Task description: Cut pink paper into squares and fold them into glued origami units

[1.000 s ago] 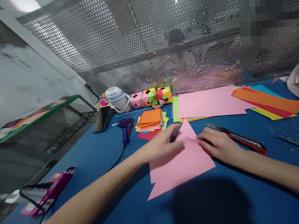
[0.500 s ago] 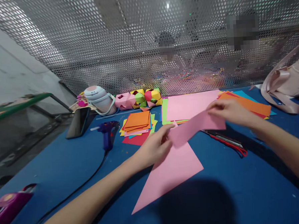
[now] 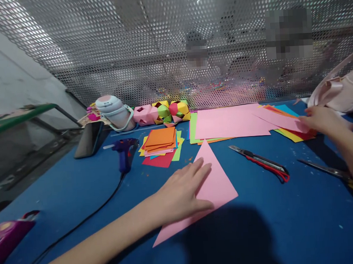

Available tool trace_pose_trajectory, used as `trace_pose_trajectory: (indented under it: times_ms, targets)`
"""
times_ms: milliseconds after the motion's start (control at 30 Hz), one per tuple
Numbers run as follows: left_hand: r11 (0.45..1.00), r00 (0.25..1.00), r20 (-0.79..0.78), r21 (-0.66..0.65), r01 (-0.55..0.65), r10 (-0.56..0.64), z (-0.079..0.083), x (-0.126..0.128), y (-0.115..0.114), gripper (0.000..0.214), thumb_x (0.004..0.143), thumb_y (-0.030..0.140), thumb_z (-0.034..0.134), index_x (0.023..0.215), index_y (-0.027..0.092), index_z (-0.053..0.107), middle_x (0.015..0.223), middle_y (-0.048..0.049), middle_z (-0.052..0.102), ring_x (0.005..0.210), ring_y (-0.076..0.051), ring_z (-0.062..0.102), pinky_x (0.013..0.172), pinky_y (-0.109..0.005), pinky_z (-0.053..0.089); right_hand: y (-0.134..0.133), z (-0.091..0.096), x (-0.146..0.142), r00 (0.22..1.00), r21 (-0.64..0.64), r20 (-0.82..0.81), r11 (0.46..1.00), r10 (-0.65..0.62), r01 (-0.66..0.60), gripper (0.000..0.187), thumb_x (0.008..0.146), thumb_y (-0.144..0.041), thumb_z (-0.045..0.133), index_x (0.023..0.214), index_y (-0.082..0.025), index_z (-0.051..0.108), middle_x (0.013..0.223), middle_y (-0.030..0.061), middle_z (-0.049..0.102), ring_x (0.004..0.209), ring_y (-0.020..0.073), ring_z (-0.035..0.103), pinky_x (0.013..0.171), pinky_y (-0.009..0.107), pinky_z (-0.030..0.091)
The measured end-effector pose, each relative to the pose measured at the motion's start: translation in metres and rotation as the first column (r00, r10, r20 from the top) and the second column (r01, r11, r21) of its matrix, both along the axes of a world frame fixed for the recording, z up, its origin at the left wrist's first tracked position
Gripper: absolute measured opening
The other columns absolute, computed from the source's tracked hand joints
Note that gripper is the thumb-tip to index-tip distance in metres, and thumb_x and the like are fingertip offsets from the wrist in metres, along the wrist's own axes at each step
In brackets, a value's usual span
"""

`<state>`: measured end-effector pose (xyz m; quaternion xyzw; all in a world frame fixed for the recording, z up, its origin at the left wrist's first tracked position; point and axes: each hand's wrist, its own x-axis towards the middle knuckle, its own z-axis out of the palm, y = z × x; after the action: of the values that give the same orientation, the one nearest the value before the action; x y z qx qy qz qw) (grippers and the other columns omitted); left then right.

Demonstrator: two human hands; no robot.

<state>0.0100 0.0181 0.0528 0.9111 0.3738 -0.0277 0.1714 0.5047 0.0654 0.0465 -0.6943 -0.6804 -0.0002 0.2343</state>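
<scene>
My left hand (image 3: pixel 182 192) lies with spread fingers on a pink paper triangle (image 3: pixel 216 181), which points away from me on the blue table. Over at the right, my right hand (image 3: pixel 324 120) pinches the end of a pink paper strip (image 3: pixel 287 121). The strip lies across the colored sheets (image 3: pixel 298 135) and reaches to the large pink sheet (image 3: pixel 226 122). A red and black utility knife (image 3: pixel 262 162) rests between my hands. Scissors (image 3: pixel 329 170) lie beneath my right forearm, their handles partly hidden.
Left of centre are a stack of small colored papers (image 3: pixel 160 138) and a blue glue gun (image 3: pixel 123 152) with its cord. Folded paper shapes (image 3: pixel 163 112), a lidded cup (image 3: pixel 114 111) and a phone (image 3: pixel 89 138) stand farther back. A pale bag (image 3: pixel 348 89) sits at right.
My right hand has moved right with the pink strip, off the triangle. My left hand has let go of the strip and spread flat on the triangle. The scissors now show.
</scene>
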Motion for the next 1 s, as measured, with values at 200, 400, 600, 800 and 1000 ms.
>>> trace_pose_trajectory:
  times_ms: [200, 400, 600, 800, 1000]
  targets:
    - [0.998, 1.000, -0.010, 0.054, -0.029, 0.029, -0.010, 0.003, -0.002, 0.084, 0.074, 0.046, 0.064, 0.144, 0.025, 0.021, 0.153, -0.0137, 0.015, 0.135, -0.035, 0.028, 0.103, -0.049, 0.034, 0.002, 0.009, -0.096, 0.994, -0.123, 0.102, 0.992, 0.043, -0.031, 0.039, 0.086, -0.043, 0.047, 0.105, -0.013, 0.063, 0.097, 0.0165, 0.067, 0.088, 0.0311, 0.063, 0.074, 0.045, 0.045]
    - [0.998, 0.997, 0.053, 0.022, -0.064, 0.062, -0.013, 0.006, -0.002, 0.080, 0.075, 0.040, 0.064, 0.143, 0.023, 0.024, 0.153, -0.0130, 0.016, 0.138, -0.032, 0.023, 0.107, -0.048, 0.030, -0.028, -0.005, -0.216, 0.893, -0.154, 0.132, 0.899, 0.430, -0.410, 0.027, 0.088, -0.030, 0.047, 0.102, -0.015, 0.066, 0.102, 0.0109, 0.068, 0.096, 0.0246, 0.061, 0.085, 0.040, 0.047]
    - [0.998, 0.995, 0.089, 0.016, -0.054, 0.052, -0.018, 0.006, -0.003, 0.081, 0.074, 0.038, 0.065, 0.143, 0.024, 0.024, 0.153, -0.0135, 0.016, 0.139, -0.030, 0.022, 0.107, -0.048, 0.029, -0.055, -0.016, -0.252, 0.838, -0.144, 0.157, 0.852, 0.522, -0.504, 0.030, 0.091, -0.023, 0.041, 0.107, -0.017, 0.066, 0.116, 0.0124, 0.063, 0.107, 0.0269, 0.055, 0.086, 0.046, 0.043]
    - [0.999, 0.996, 0.077, 0.016, -0.041, 0.040, -0.018, 0.006, -0.002, 0.079, 0.076, 0.038, 0.063, 0.143, 0.023, 0.025, 0.153, -0.0130, 0.015, 0.139, -0.029, 0.022, 0.108, -0.048, 0.028, -0.059, -0.012, -0.256, 0.870, -0.159, 0.083, 0.868, 0.486, -0.470, 0.031, 0.091, -0.023, 0.039, 0.112, -0.019, 0.062, 0.116, 0.0100, 0.062, 0.106, 0.0249, 0.055, 0.084, 0.043, 0.043]
    - [0.999, 0.994, 0.106, -0.026, -0.025, 0.027, -0.018, 0.007, -0.005, 0.079, 0.075, 0.034, 0.065, 0.143, 0.022, 0.025, 0.154, -0.0126, 0.014, 0.140, -0.027, 0.018, 0.110, -0.046, 0.026, -0.055, -0.022, -0.253, 0.894, -0.126, 0.199, 0.915, 0.402, -0.383, 0.038, 0.093, -0.039, 0.040, 0.113, -0.015, 0.062, 0.132, 0.0152, 0.053, 0.121, 0.0313, 0.046, 0.093, 0.049, 0.037]
